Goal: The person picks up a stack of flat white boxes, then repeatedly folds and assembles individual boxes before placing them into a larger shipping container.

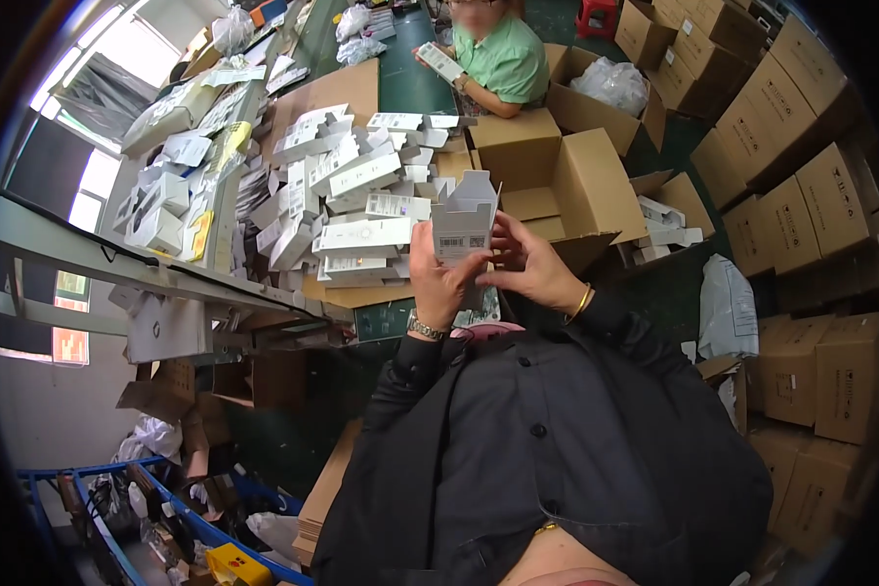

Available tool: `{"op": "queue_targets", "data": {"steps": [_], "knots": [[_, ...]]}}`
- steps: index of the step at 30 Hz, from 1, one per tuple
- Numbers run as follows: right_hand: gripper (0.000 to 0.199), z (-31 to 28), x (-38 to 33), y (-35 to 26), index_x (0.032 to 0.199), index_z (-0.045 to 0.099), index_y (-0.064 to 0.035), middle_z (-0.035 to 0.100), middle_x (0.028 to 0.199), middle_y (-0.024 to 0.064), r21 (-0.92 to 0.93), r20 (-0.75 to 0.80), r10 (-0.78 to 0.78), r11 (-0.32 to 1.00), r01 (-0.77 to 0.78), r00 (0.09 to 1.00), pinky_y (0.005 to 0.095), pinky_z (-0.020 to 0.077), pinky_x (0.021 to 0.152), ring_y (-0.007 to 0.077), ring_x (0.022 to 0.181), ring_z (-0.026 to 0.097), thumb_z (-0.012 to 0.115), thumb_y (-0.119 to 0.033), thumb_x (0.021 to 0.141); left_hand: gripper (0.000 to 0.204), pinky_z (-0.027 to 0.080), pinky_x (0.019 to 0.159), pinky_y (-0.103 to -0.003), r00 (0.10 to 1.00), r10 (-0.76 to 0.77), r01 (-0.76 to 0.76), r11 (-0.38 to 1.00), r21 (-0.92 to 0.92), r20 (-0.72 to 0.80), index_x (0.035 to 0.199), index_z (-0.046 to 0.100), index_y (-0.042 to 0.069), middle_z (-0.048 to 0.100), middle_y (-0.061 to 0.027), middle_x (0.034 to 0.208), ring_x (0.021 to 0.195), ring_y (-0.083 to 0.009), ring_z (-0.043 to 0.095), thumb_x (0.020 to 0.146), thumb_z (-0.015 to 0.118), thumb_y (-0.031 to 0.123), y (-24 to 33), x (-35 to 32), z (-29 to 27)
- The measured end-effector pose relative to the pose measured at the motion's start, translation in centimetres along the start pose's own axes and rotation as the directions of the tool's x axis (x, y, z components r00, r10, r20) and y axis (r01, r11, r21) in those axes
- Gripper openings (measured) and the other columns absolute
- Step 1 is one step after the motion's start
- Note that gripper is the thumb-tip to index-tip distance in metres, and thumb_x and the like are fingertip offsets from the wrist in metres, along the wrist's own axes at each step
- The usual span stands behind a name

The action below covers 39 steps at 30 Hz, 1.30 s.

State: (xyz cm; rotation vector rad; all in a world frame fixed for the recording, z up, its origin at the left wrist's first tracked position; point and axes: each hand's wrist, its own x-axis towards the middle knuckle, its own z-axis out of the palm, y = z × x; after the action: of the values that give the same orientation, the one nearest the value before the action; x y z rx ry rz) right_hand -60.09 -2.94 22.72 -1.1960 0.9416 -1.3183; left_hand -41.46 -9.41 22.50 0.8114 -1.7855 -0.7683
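Note:
A small white carton (462, 223) with its end flaps up stands in front of me, a printed code on the side that faces me. My left hand (438, 281) is wrapped round its left side, thumb across the front. At the carton's right edge is my right hand (532, 264), its fingers bent and touching or very near the box; whether they grip it I cannot tell. Just beyond lies a heap of similar white cartons (366, 232) on a brown cardboard sheet (347, 90), many with flaps raised.
An open brown box (581, 186) stands right of the heap. Across the table a person in a green shirt (503, 61) holds a white carton (439, 62). Stacked brown boxes (791, 210) line the right side. A cluttered bench (232, 186) runs along the left; blue bins (132, 527) sit lower left.

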Motion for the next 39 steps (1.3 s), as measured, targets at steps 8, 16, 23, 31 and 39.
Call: {"op": "queue_targets", "data": {"steps": [8, 16, 23, 31, 39], "knots": [[0.083, 0.1, -1.6, -0.1, 0.158, 0.036, -0.0018, 0.058, 0.143, 0.0131, -0.219, 0.058, -0.062, 0.973, 0.074, 0.996, 0.0375, 0.0505, 0.108, 0.0227, 0.13, 0.06, 0.08, 0.002, 0.087, 0.052, 0.048, 0.091, -0.032, 0.961, -0.27, 0.265, 0.845, -0.465, 0.058, 0.128, 0.054, -0.002, 0.062, -0.0094, 0.111, 0.101, -0.0186, 0.059, 0.096, 0.073, 0.033, 2.5, -1.3, 0.3], [0.082, 0.3, -2.1, 0.2, 0.157, 0.039, -0.0025, 0.061, 0.14, 0.0121, -0.281, 0.051, -0.09, 0.954, 0.101, 0.995, 0.0365, 0.052, 0.107, 0.0234, 0.129, 0.062, 0.079, 0.005, 0.086, 0.038, 0.047, 0.09, -0.028, 0.965, -0.256, 0.256, 0.878, -0.405, 0.054, 0.129, 0.053, -0.001, 0.063, -0.0068, 0.114, 0.101, -0.0129, 0.058, 0.1, 0.062, 0.022, 2.5, -1.4, 0.8], [0.073, 0.5, -2.2, 0.6, 0.15, 0.047, -0.0009, 0.063, 0.137, 0.0126, -0.256, 0.018, -0.051, 0.965, 0.054, 0.999, 0.0357, 0.052, 0.106, 0.0193, 0.124, 0.062, 0.08, 0.003, 0.086, 0.034, 0.047, 0.086, -0.026, 0.944, -0.326, 0.309, 0.822, -0.478, 0.049, 0.127, 0.058, -0.003, 0.064, -0.0034, 0.104, 0.094, -0.0112, 0.056, 0.096, 0.056, 0.011, 2.0, -1.4, 1.3], [0.056, -0.5, -2.4, 0.9, 0.148, 0.048, 0.0003, 0.064, 0.13, 0.0091, -0.24, 0.111, -0.049, 0.968, 0.074, 0.993, 0.03, 0.054, 0.097, 0.0154, 0.116, 0.064, 0.071, -0.007, 0.098, 0.042, 0.047, 0.089, -0.024, 0.917, -0.397, 0.337, 0.735, -0.588, 0.03, 0.125, 0.061, -0.006, 0.071, -0.0092, 0.111, 0.096, -0.0128, 0.061, 0.087, 0.045, -0.001, 0.1, -2.8, 0.8], [0.016, 0.5, -1.3, -0.6, 0.108, 0.059, -0.003, 0.065, 0.099, 0.0031, 0.186, 0.023, 0.341, 0.922, -0.339, 0.94, 0.0229, 0.052, 0.074, 0.0069, 0.085, 0.063, 0.068, -0.008, 0.096, 0.042, 0.049, 0.087, -0.029, 0.985, -0.171, 0.175, 0.953, -0.247, 0.036, 0.124, 0.064, -0.003, 0.072, -0.0088, 0.106, 0.094, -0.0171, 0.064, 0.086, 0.045, -0.001, 0.3, -2.9, 1.7]]}}
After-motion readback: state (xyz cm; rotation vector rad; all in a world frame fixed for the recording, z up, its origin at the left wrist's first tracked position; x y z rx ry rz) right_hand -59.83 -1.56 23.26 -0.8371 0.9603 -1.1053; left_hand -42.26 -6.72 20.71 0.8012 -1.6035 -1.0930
